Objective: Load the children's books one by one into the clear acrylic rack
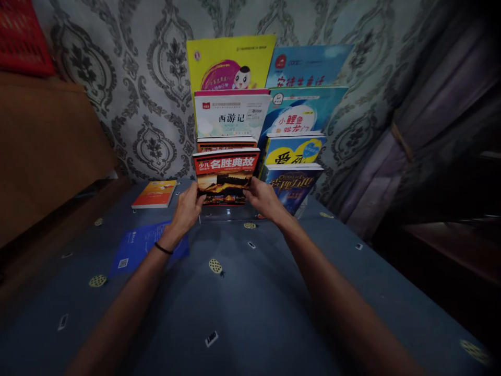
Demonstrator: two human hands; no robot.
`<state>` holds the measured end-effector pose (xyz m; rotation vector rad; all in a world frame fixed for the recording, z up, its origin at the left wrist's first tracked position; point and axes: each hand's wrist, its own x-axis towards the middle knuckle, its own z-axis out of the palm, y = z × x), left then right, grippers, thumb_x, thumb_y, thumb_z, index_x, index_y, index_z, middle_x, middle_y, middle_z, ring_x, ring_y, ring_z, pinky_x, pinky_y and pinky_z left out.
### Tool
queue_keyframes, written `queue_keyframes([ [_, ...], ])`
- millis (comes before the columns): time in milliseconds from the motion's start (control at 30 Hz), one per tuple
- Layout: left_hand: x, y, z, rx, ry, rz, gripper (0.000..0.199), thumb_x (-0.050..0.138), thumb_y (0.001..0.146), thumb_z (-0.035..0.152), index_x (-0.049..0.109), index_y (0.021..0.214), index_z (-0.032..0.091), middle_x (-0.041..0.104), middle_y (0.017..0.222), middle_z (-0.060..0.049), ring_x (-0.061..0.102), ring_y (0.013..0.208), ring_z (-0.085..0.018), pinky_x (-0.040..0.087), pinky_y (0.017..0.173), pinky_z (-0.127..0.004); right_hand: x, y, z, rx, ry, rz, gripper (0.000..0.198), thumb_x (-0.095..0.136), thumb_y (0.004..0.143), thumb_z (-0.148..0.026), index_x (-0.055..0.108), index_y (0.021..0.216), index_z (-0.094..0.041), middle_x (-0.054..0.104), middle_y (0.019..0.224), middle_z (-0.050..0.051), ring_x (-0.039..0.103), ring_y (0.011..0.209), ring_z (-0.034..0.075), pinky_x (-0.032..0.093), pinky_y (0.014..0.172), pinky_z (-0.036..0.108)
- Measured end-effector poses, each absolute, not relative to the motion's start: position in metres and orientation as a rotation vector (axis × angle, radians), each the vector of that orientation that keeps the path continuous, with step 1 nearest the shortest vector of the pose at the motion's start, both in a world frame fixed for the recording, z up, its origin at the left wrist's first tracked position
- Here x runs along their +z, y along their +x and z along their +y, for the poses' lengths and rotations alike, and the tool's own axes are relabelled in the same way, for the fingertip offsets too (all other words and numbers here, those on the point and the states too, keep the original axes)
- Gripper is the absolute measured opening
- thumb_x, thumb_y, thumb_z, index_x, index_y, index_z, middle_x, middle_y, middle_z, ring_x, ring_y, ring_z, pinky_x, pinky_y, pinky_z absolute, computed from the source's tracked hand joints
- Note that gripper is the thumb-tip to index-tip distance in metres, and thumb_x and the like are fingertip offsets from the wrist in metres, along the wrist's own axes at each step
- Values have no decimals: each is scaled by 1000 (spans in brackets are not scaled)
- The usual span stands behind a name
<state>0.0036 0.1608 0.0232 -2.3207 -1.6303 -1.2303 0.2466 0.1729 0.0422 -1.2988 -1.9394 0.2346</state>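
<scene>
Both hands on a red-and-black book, front of left-hand row

Left hand (188, 205): fingers curled in, thumb on the front cover, gripping the left edge of the red-and-black book (226, 180). Right hand (264, 196): same kind of grip on the right edge, thumb on the front, fingers mostly hidden behind. Neither hand spread; the book sits between them. Black band (163, 248) on the left wrist.

Held book is at the centre of the frame, cover facing the camera, near upright, just above a clear ledge (229, 213). Cannot tell if its bottom edge touches the ledge.

Right behind it, an orange-topped book (230, 148), mostly covered. Further back, same row: white book (235, 112), then tall yellow book (230, 62).

Row to the right, front to back: dark blue book (295, 185), blue-and-yellow book (293, 149), teal book (307, 107), blue book (313, 62). Dark blue one is just beside the right hand.

Left of centre, an orange book (154, 195) lies flat on the tablecloth (242, 297). Below it, a flat blue sheet (135, 243) with a square code, partly under the left forearm in view.

Edges: red basket (23, 39) upper left, brown panel (47, 151) below it, patterned wallpaper (160, 57) behind, tied curtain (376, 183) at right.
</scene>
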Motion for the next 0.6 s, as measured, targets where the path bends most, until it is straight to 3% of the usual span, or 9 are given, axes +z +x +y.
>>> queue_keyframes([
  [167,15,3,164,-1162,-2282,-1572,4,58,91,19,55,94,19,64,96,-7,62,95,-24,51,84,-36,39,246,173,211,-1370,-1986,38,53,86,-9,60,123,-18,76,112,10,70,104,28,53,88,37],
  [400,12,6,162,-1211,-2287,-1678,8,51,94,20,49,102,22,65,87,-4,65,84,-23,48,71,-31,38,237,169,186,-1604,-2041,30,52,94,-14,60,122,-15,75,114,13,69,107,26,50,87,31],
  [600,16,9,158,-1247,-2281,-1739,17,50,95,18,47,111,22,67,89,-4,67,84,-23,46,70,-30,42,232,163,154,-1711,-2027,28,51,97,-18,59,123,-13,74,114,16,70,107,27,48,84,30],
])
